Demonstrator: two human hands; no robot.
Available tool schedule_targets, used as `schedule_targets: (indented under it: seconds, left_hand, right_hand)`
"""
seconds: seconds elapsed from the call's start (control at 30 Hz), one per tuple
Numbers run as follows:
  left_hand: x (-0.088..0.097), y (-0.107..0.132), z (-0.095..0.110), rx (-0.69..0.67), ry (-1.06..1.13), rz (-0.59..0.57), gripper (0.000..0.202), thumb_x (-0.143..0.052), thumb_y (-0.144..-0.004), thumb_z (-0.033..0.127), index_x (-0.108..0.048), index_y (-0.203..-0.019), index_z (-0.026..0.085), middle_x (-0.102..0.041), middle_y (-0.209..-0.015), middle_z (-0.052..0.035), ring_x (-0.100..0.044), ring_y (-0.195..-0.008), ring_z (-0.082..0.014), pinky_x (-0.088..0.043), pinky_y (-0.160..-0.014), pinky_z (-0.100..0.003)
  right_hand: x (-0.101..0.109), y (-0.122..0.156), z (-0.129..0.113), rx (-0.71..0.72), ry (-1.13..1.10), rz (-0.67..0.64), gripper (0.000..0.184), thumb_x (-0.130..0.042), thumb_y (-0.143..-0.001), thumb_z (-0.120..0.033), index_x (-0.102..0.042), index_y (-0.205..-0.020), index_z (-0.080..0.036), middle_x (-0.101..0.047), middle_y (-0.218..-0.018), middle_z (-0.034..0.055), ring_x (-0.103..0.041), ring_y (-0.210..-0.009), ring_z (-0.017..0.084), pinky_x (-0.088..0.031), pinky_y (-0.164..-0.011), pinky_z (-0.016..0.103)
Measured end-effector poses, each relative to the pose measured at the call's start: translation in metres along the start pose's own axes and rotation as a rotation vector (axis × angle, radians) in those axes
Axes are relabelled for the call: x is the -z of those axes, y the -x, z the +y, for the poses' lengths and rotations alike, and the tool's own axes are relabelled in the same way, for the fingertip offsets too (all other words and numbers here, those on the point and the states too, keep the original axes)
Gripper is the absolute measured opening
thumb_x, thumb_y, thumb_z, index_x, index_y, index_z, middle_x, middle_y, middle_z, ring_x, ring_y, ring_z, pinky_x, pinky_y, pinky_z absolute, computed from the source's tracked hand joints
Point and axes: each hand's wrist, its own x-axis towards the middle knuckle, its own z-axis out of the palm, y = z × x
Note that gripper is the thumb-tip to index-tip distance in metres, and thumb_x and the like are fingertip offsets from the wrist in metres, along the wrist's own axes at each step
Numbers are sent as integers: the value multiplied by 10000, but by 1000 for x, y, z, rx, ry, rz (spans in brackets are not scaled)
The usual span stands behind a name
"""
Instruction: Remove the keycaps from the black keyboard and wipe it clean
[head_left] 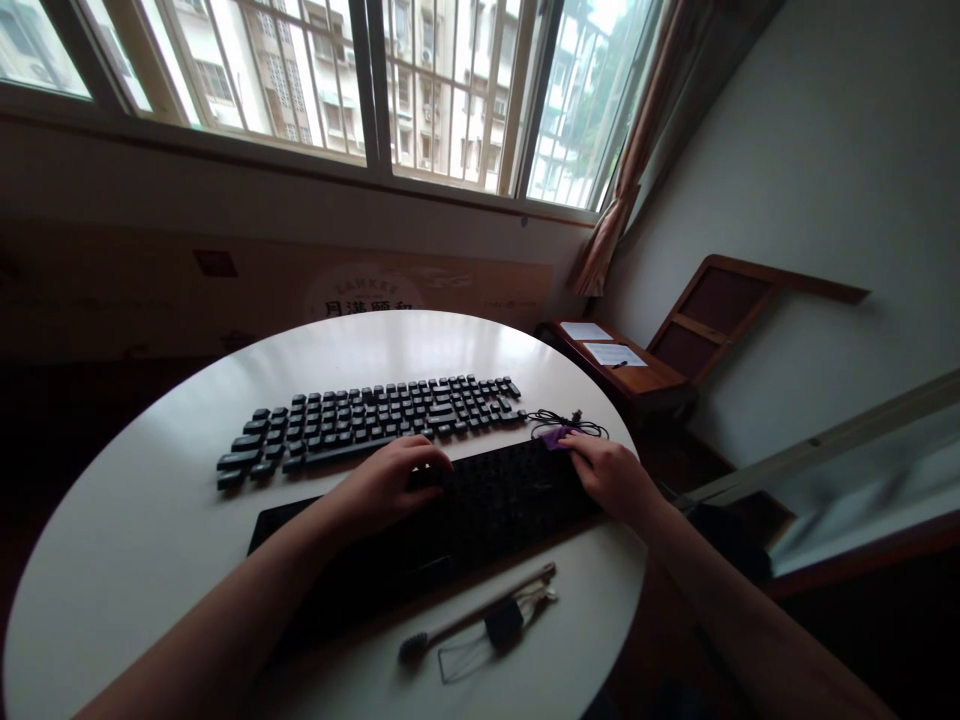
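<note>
A black keyboard base (495, 500) without its keycaps lies across the near part of the round white table (150, 540). My left hand (397, 475) holds the base near the middle of its far edge, fingers bent and thumb over the dark surface. At the base's far right corner, my right hand (604, 470) pinches a purple cloth (556, 437) against it. Loose black keycaps (375, 415) stand in rows behind the base, laid out like a keyboard. A coiled black cable (559, 418) lies just beyond the cloth.
In front of the base lie a thin-handled brush (480, 610) with dark bristles and a wire keycap puller (504, 622) with a black middle. A wooden chair (660, 385) with papers (615, 355) and a pen stands at the right. Barred windows (450, 90) are ahead.
</note>
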Motion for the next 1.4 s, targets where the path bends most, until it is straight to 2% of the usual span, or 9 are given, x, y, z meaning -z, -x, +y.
schedule_targets:
  seconds: [0.2,0.43,0.53,0.63,0.7,0.87,1.1,1.2,1.4]
  left_hand:
    - [2,-1,3,-7,15,-20,199,-647,-817,312,-705,-985,222,-647,-1020,-52,-609,-972,-220,-498,-903,-353]
    - [3,0,1,-31,30,-3,188,-658,-806,316,-706,-963,224,-656,-1009,-50,-614,-962,-221,-503,-894,-358]
    - [4,0,2,-38,26,-4,175,-664,-797,295,-707,-952,225,-658,-1002,-48,-616,-962,-220,-503,-895,-360]
    - [4,0,3,-32,28,-12,178,-663,-798,286,-705,-959,221,-653,-1010,-52,-615,-968,-221,-497,-908,-368]
    - [4,0,2,-28,27,-14,196,-668,-801,300,-703,-978,223,-649,-1025,-53,-612,-982,-226,-493,-918,-375]
    - [3,0,0,-13,28,-24,229,-676,-794,298,-697,-1011,225,-646,-1051,-54,-608,-1005,-233,-486,-935,-385]
    - [1,-1,-2,-19,39,-35,226,-673,-806,306,-700,-1013,221,-640,-1057,-60,-610,-1015,-234,-482,-948,-382]
    - [0,-1,-4,-25,48,-24,223,-676,-808,307,-701,-1015,227,-643,-1058,-57,-609,-1014,-231,-480,-951,-379]
    - [1,0,-3,-21,51,-19,216,-685,-803,320,-704,-1002,237,-645,-1050,-48,-614,-1000,-227,-489,-932,-366]
  right_hand:
    - [-3,-2,-25,123,56,-19,295,-526,-917,-138,-739,-1112,-196,-726,-1202,88,-668,-1149,262,-487,-1068,431]
    - [9,-4,8,-80,25,-22,286,-523,-927,-183,-751,-1092,-234,-768,-1078,64,-734,-985,259,-578,-901,384]
    - [24,-1,20,-105,-22,25,288,-511,-937,-208,-748,-1101,-220,-772,-1060,71,-738,-969,260,-573,-911,392]
    - [38,7,15,-94,-66,143,291,-505,-944,-226,-738,-1116,-203,-757,-1114,86,-714,-1051,261,-542,-980,406]
    - [41,14,2,-59,-105,136,288,-512,-944,-229,-729,-1131,-201,-745,-1150,89,-696,-1097,257,-536,-999,403]
    - [17,37,-37,137,-114,-45,315,-511,-915,-146,-726,-1137,-209,-728,-1197,88,-648,-1193,283,-454,-1095,520]
    - [-6,45,-75,254,-120,-49,339,-480,-926,-108,-703,-1170,-182,-702,-1245,116,-635,-1213,288,-434,-1104,559]
    - [-4,42,-75,268,-152,-51,353,-474,-925,-97,-698,-1179,-195,-709,-1235,103,-651,-1190,271,-457,-1097,524]
    - [8,42,-47,179,-148,-35,352,-474,-919,-104,-701,-1166,-212,-739,-1170,91,-695,-1109,261,-464,-1086,519]
